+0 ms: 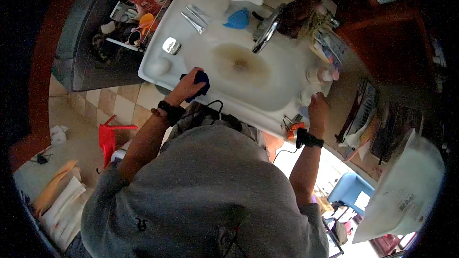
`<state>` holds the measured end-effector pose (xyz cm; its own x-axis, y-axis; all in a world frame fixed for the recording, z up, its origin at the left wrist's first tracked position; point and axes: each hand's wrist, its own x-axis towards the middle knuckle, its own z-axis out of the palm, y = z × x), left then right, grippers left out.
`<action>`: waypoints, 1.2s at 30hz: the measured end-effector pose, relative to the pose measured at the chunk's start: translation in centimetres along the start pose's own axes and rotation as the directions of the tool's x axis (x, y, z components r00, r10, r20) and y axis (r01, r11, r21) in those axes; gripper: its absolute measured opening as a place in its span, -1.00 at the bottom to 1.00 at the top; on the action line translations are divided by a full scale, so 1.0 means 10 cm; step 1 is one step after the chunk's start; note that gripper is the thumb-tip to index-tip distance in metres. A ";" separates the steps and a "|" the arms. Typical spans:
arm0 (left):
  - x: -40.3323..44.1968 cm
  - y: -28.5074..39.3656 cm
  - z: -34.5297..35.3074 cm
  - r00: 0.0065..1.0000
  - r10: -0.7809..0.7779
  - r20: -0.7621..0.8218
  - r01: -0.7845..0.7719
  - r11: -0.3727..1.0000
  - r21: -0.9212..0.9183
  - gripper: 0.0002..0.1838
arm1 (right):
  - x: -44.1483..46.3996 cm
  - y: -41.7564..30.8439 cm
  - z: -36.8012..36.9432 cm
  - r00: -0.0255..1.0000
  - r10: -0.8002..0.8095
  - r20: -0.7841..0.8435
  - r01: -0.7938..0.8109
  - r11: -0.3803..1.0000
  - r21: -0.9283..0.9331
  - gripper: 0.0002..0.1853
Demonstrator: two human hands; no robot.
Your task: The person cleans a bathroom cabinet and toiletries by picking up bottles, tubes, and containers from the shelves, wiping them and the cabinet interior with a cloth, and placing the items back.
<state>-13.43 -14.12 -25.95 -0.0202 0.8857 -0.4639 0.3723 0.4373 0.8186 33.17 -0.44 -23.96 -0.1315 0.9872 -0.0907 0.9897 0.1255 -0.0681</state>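
Note:
My left hand is closed around a bunched dark blue cloth at the near left rim of the white sink. At the sink's right rim, my right hand has its fingers drawn together beside a small whitish container. Whether it grips that container or something smaller, I cannot make out. Just beyond it stands a pale bottle. Brownish staining surrounds the drain, and the chrome faucet reaches over the basin. Each wrist wears a black band.
Silvery tubes, a blue item, a small white-lidded box and a white rounded object lie along the sink's left and back. Orange-handled items rest on the near right corner. A red dustpan-like object stands on the floor.

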 end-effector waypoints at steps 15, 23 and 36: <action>-0.03 1.83 0.46 0.726 0.679 0.107 -0.610 0.707 -0.358 -0.23 | -0.39 -1.32 -1.69 0.977 -0.188 -0.096 0.205 0.732 0.649 -0.75; 0.13 2.36 0.66 0.653 0.686 0.320 -0.701 0.708 -0.085 -0.20 | -0.45 -1.60 -2.20 0.850 -0.480 -0.217 0.520 0.701 0.487 -0.69; 0.19 2.12 0.81 0.682 0.684 0.260 -0.605 0.727 -0.326 -0.03 | -0.22 -1.35 -2.56 0.952 -0.182 -0.245 0.305 0.563 0.768 -0.73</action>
<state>1.92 -4.44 -12.25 0.4822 0.8621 0.1558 -0.0195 -0.1672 0.9857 21.48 -1.76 2.61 -0.2915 0.9415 0.1694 0.4746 0.2961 -0.8289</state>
